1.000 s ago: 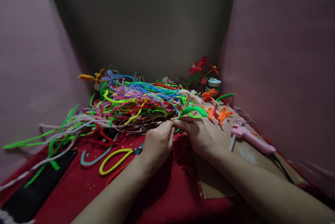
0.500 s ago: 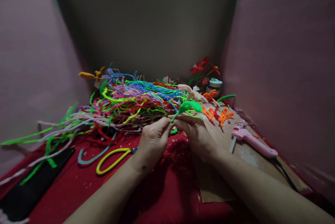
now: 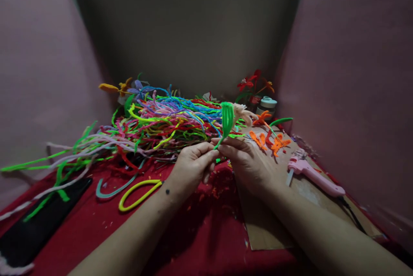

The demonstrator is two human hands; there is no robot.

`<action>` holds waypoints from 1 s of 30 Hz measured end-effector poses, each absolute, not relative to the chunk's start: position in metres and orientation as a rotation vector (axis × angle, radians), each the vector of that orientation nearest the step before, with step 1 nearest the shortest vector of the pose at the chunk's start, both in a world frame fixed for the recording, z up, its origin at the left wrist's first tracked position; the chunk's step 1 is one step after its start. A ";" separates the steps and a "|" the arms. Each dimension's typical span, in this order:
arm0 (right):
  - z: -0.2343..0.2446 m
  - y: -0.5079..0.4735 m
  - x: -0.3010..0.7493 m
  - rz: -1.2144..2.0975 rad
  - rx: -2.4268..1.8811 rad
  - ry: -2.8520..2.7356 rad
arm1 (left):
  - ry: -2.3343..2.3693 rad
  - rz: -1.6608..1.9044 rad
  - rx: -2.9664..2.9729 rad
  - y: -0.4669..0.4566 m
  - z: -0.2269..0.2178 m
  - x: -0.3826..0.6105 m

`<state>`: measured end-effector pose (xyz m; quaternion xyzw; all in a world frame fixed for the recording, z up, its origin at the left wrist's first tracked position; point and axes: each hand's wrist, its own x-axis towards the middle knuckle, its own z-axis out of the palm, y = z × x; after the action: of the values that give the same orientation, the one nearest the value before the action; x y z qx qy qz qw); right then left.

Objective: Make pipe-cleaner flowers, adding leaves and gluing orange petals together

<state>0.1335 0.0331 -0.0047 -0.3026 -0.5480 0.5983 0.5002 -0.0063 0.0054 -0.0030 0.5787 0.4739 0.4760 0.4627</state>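
Over the middle of the red cloth, my left hand (image 3: 193, 166) and my right hand (image 3: 247, 160) meet fingertip to fingertip. Both pinch the thin stem end of a green pipe-cleaner leaf (image 3: 227, 119), whose broad, ridged blade stands upright above the fingers. Close behind the leaf is a pale peach pipe-cleaner flower (image 3: 243, 115). A large heap of coloured pipe cleaners (image 3: 180, 117) lies just beyond my hands. The lower end of the stem is mostly hidden by my fingers.
A pink glue gun (image 3: 316, 175) lies on a brown board (image 3: 264, 228) at right, near orange pipe-cleaner flowers (image 3: 279, 143). Yellow-handled scissors (image 3: 122, 198) and a black flat object (image 3: 48, 220) lie at left. A lidded jar (image 3: 267, 104) stands behind.
The green leaf has turned from leaning right to standing upright, showing its broad ridged face. My left hand's fingers have shifted on the stem. The view has moved slightly.
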 end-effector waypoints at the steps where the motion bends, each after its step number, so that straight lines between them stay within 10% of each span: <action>1: -0.008 0.035 0.133 1.478 -0.686 -1.297 | 1.127 1.165 1.380 0.005 -0.003 -0.007; 12: -0.012 0.039 0.134 1.601 -0.518 -1.308 | 0.877 1.004 1.191 0.007 -0.001 -0.014; 30: -0.027 0.046 0.129 1.568 -0.604 -1.146 | 1.818 0.896 2.413 0.005 -0.019 -0.007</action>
<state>0.1288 0.0461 -0.0271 -0.2524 -0.4793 0.6558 0.5258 -0.0074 0.0046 -0.0187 0.7657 0.5770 0.2842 -0.0049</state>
